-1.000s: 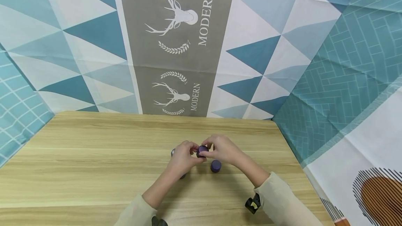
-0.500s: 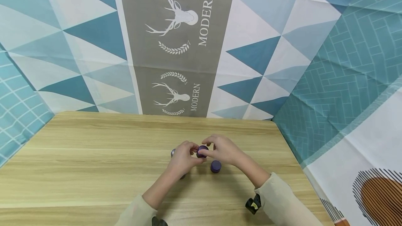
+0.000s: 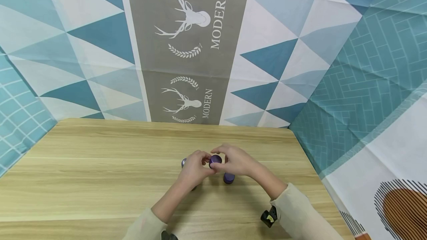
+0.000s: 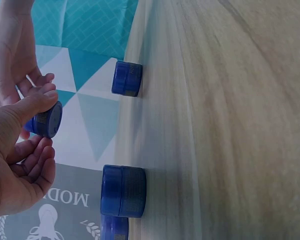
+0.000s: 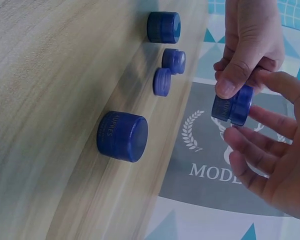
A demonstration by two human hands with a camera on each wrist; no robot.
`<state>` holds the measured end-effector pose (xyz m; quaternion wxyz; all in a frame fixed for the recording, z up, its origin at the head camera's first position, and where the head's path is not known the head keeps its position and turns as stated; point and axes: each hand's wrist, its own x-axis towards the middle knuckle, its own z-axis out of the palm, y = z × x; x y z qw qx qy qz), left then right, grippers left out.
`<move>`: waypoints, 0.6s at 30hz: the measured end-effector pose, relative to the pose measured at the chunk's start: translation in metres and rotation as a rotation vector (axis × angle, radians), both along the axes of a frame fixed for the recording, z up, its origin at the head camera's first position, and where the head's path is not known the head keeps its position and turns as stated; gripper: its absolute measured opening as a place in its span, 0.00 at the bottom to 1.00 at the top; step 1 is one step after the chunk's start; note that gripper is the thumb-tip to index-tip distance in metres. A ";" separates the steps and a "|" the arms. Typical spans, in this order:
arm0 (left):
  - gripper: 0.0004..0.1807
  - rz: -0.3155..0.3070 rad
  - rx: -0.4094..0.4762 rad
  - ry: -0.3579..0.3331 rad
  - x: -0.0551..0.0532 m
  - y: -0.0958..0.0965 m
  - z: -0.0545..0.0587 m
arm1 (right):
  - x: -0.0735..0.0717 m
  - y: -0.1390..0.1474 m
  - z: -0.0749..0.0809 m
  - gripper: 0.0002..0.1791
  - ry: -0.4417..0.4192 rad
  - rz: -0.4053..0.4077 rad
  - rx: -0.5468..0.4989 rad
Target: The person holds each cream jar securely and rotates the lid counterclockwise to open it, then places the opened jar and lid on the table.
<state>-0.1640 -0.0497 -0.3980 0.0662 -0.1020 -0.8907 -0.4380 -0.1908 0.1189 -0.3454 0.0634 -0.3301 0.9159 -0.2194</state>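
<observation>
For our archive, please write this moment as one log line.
left hand: pinches jar | right hand: at lid | table: more jars

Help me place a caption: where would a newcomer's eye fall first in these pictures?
Probably on the white stags and sideways MODERN lettering on the gray panel behind the wooden table. Next comes the small cosmetic jar pinched by the left hand, below centre in the head view, with the right hand beside it.

In the head view, the left hand [image 3: 195,166] partly hides one container [image 3: 183,162]; the edge crops both sleeves [image 3: 145,226]
</observation>
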 end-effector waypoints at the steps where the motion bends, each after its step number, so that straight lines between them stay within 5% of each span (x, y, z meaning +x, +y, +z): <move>1: 0.18 0.002 0.002 -0.003 0.000 0.000 0.000 | 0.000 0.000 0.000 0.24 -0.003 -0.020 -0.005; 5: 0.19 0.008 0.009 -0.003 0.000 0.000 0.001 | -0.001 -0.002 -0.001 0.20 0.012 -0.056 0.000; 13: 0.18 -0.005 0.002 -0.007 0.000 0.000 -0.003 | -0.001 0.000 0.000 0.19 -0.001 0.053 0.017; 18: 0.18 -0.003 0.007 -0.016 0.000 0.000 -0.002 | 0.000 0.001 0.000 0.25 -0.027 -0.003 -0.002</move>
